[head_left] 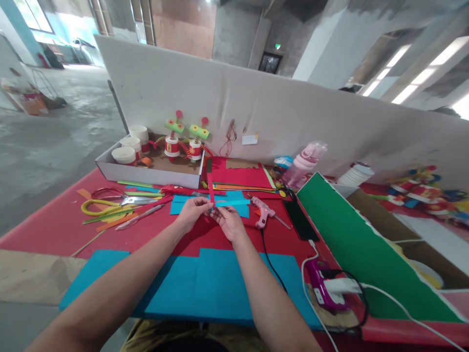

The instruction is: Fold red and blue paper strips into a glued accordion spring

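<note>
My left hand (195,212) pinches the near end of a red paper strip (210,186), which points away from me. Right beside it, my right hand (230,222) has its fingers closed on a light blue paper strip (236,202) stretching to the right. The two strips meet at an angle between my fingertips; how they are joined there is too small to make out. Below and behind the hands lie blue paper pieces (178,205) on the red table cover. To the right of my right hand, a pink hot glue gun (263,211) rests on the table.
Yellow-handled scissors (93,206), a pen (139,217) and coloured strips lie at left. Behind stands a box (146,175) with paper cups (123,155) and cup figures (172,146). At right are a phone (300,220), a purple power strip (322,283), cables and a green panel (362,244).
</note>
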A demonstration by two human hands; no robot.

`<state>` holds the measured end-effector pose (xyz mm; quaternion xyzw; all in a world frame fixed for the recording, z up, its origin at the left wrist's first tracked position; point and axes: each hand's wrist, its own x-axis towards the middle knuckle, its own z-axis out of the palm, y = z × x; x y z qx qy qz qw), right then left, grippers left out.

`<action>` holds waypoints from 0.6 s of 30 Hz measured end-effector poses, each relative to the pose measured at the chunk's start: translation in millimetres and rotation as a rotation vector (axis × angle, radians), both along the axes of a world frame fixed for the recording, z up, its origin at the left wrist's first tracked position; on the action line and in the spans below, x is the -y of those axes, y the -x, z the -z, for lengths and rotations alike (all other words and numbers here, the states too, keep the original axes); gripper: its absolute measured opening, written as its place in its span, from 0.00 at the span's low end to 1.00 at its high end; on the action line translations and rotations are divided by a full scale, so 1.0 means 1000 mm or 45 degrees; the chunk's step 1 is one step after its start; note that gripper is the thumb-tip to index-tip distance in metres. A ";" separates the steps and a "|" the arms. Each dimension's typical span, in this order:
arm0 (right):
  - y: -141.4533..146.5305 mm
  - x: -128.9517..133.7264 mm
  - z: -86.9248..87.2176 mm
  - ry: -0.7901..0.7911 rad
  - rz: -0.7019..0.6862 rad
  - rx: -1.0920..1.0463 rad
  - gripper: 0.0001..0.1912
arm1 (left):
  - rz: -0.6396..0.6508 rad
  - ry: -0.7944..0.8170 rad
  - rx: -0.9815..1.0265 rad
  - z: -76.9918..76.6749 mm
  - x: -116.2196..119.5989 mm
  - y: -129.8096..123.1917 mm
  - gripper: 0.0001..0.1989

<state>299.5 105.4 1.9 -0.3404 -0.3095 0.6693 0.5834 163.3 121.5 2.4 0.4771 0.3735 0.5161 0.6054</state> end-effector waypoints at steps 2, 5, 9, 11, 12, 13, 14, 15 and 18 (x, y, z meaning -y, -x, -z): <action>0.000 0.001 -0.001 0.004 -0.003 -0.014 0.16 | 0.000 -0.004 -0.002 0.000 0.000 0.000 0.12; -0.001 0.003 -0.002 -0.004 -0.028 -0.002 0.18 | -0.006 -0.005 -0.007 -0.001 0.001 0.000 0.13; -0.002 0.003 -0.002 -0.040 -0.062 0.038 0.19 | -0.009 -0.001 -0.004 -0.004 0.002 0.000 0.13; -0.002 0.002 -0.001 -0.045 -0.054 0.061 0.18 | 0.002 0.006 0.003 -0.004 0.003 -0.001 0.13; -0.002 0.002 -0.001 -0.042 -0.045 0.067 0.18 | 0.004 0.011 0.007 -0.004 0.003 -0.001 0.13; -0.001 0.001 -0.001 -0.038 -0.035 0.072 0.18 | -0.002 0.013 0.006 -0.004 0.003 -0.001 0.13; -0.001 0.001 -0.001 -0.035 -0.025 0.077 0.18 | -0.019 0.012 0.001 -0.004 0.003 -0.002 0.13; -0.001 0.002 -0.001 -0.033 -0.020 0.083 0.18 | -0.044 0.011 -0.006 -0.004 0.003 -0.002 0.13; 0.001 0.004 -0.003 -0.050 -0.006 0.105 0.18 | -0.089 0.023 -0.012 -0.005 0.002 -0.002 0.14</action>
